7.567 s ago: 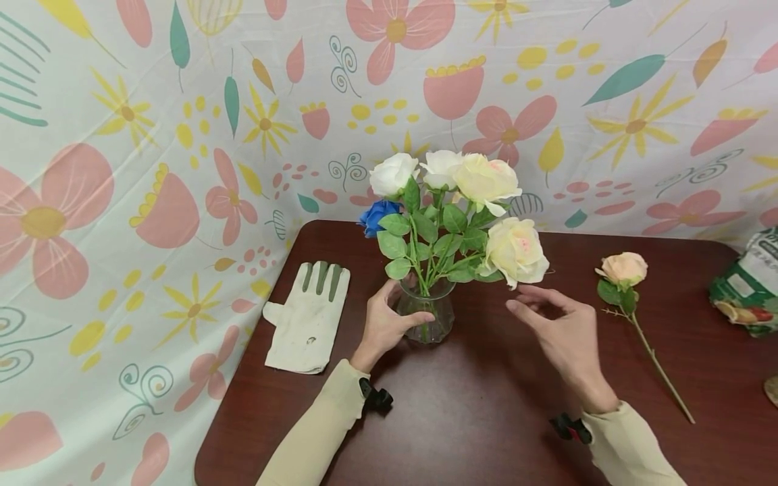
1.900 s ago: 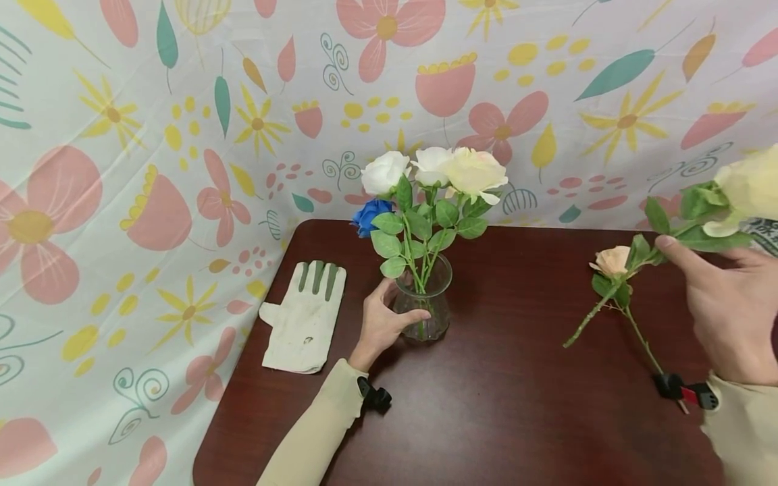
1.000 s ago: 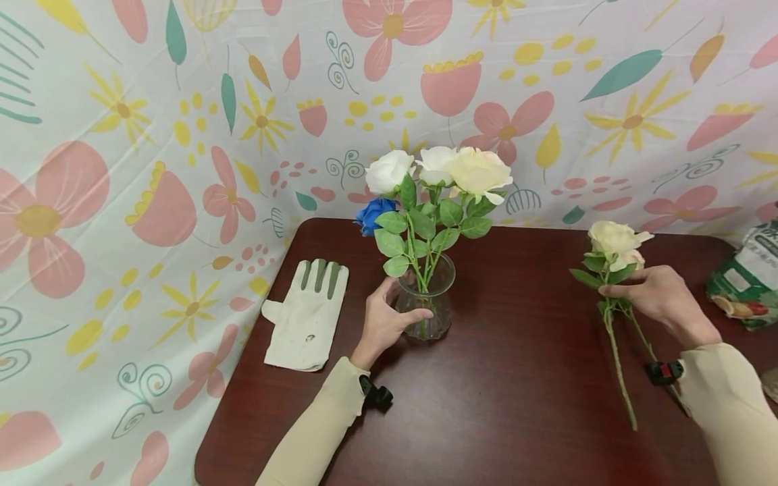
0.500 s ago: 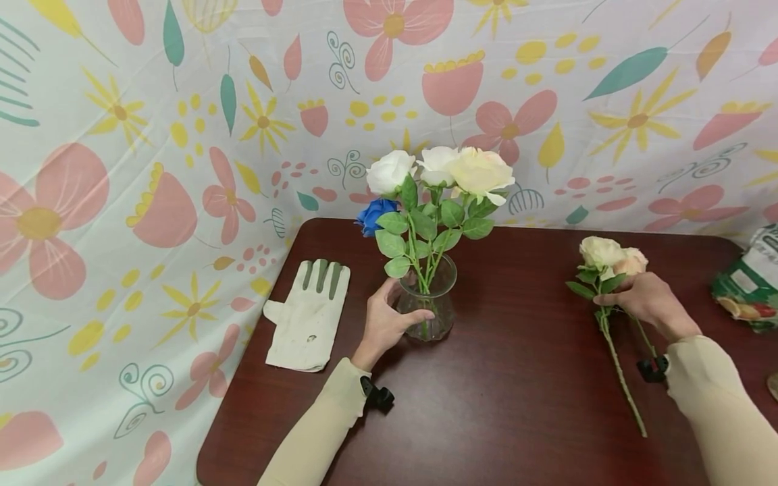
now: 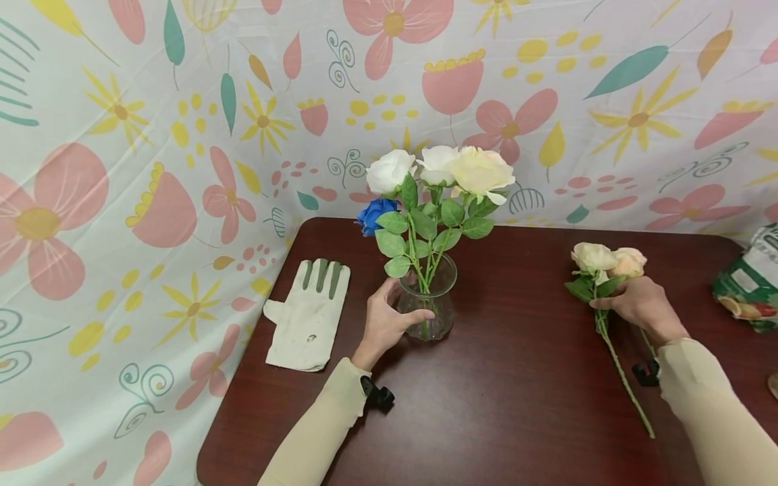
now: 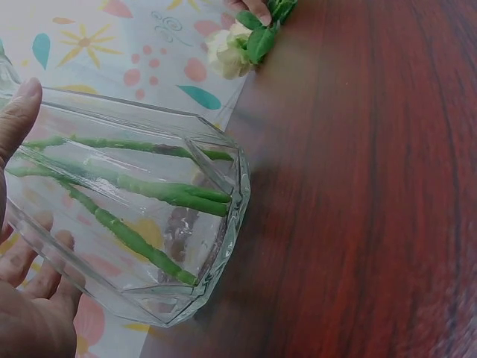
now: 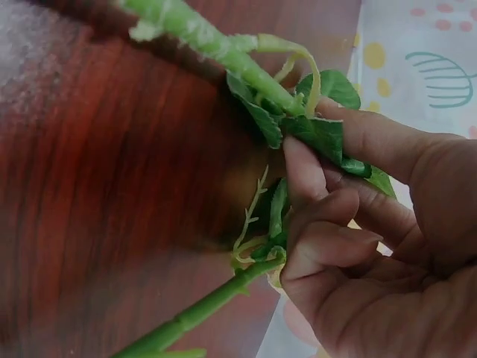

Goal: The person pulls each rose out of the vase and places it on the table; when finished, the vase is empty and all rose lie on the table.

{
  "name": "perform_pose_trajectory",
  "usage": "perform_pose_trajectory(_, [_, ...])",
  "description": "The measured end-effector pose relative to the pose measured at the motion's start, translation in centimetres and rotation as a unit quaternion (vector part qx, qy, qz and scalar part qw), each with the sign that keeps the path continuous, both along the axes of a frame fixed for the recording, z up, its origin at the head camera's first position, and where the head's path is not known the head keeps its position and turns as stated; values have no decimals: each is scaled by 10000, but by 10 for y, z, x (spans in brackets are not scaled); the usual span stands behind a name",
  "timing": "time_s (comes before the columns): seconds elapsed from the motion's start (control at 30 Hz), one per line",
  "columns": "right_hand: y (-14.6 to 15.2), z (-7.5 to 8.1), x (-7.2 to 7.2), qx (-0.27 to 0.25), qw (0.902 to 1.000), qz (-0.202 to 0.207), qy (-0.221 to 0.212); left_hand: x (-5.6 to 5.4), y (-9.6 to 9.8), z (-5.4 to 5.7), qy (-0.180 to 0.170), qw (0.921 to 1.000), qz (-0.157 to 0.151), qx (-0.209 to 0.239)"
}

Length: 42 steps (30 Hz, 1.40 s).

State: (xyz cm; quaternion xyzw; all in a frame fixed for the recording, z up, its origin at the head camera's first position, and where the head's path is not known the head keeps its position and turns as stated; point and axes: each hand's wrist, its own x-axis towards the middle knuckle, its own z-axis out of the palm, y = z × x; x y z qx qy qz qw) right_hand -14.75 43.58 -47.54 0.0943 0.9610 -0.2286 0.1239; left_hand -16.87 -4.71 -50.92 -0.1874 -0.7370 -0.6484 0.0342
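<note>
My left hand [image 5: 389,320] grips a clear glass vase [image 5: 440,314], thumb across its front. In the left wrist view, green stems [image 6: 171,194] show through the faceted glass. White roses [image 5: 389,173], a cream rose [image 5: 483,172] and a blue rose [image 5: 375,217] stand in the vase. At the right, my right hand [image 5: 647,307] pinches a cream rose [image 5: 592,258] just below its bloom, among the leaves. Its stem [image 5: 626,381] slants toward the front of the table. Right beside it lies a peach rose [image 5: 629,262], partly hidden behind the hand; its stem [image 7: 194,309] runs below the fingers in the right wrist view.
A white work glove [image 5: 308,317] with grey-green finger stripes lies left of the vase. A green and white bag [image 5: 750,283] stands at the right edge. A floral cloth [image 5: 243,101] hangs behind and left of the dark red table [image 5: 486,405].
My right hand has taken the lower right cream rose out of the vase and lowered it beside the peach rose, shifting slightly left lately. My left hand has stayed on the vase.
</note>
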Motion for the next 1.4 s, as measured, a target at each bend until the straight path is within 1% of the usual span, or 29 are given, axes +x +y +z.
perform_pose_trajectory(0.17, [-6, -4, 1, -77, 9998, -146, -65, 0, 0, -1, -17, 10000, -7, -4])
perform_pose_trajectory(0.3, [-8, -5, 3, -34, 9999, -142, 11, 1, -1, -1, -11, 10000, -12, -31])
perform_pose_trajectory(0.43, [-9, -2, 7, 31, 9998, -144, 103, 1, -1, -1, 10, 10000, -2, -65])
perform_pose_trajectory(0.57, [-10, 4, 13, -20, 9993, -247, 267, 2, 0, -1, 26, 10000, 15, -57])
perform_pose_trajectory(0.8, [-14, 14, 24, -102, 9966, -535, 614, 2, 0, 0, -6, 9999, 56, -101])
perform_pose_trajectory(0.93, [-16, 19, 30, -117, 9932, -656, 957, 1, 1, 0, 22, 10000, 41, -76])
perform_pose_trajectory(1.07, [-21, 23, 37, -61, 9875, -785, 1363, 1, 0, 0, 35, 10000, 20, -50])
perform_pose_trajectory(1.23, [-37, 31, 42, -87, 9828, -1019, 1540, 2, 0, -1, 40, 10000, 13, -47])
perform_pose_trajectory(1.4, [-60, 40, 46, -203, 9777, -1047, 1810, 1, 0, -1, 42, 10000, -7, -16])
